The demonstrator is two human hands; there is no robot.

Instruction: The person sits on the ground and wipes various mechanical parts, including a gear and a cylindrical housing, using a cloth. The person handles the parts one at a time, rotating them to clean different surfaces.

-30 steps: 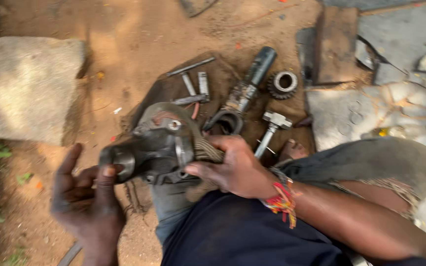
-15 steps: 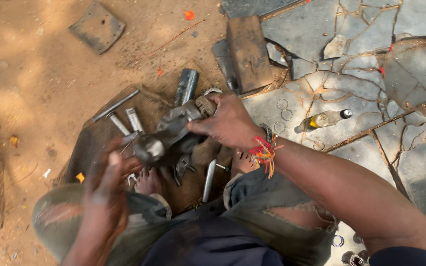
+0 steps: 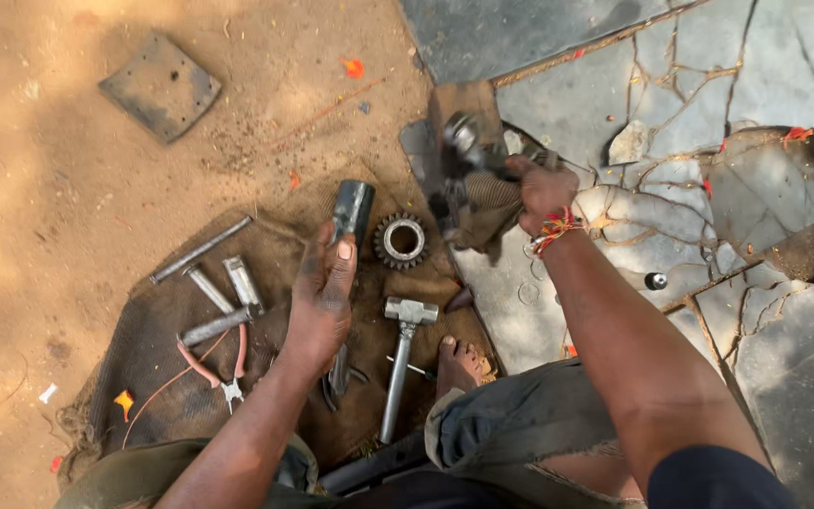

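Note:
My right hand (image 3: 541, 191) grips a heavy greasy metal assembly (image 3: 468, 179), blurred, held over the cracked stone slab (image 3: 614, 123) at the upper middle. A coloured thread band sits on that wrist. My left hand (image 3: 320, 300) hovers above the brown sacking cloth (image 3: 143, 377), fingers loosely spread, holding nothing. Its fingertips are close to a dark steel tube (image 3: 351, 211). A toothed gear (image 3: 399, 239) lies just right of the tube. A metal hammer (image 3: 402, 358) lies below the gear, near my bare foot (image 3: 458, 364).
Several steel rods and pins (image 3: 209, 287) lie on the left of the sacking, with red-handled pliers (image 3: 217, 372) below them. A flat dark metal plate (image 3: 160, 85) lies on the sandy ground upper left. A small black round part (image 3: 656, 280) rests on the stone.
My right hand has carried the metal assembly up and to the right, off the sacking and over the stone slab. My left hand has let go of it and hangs free.

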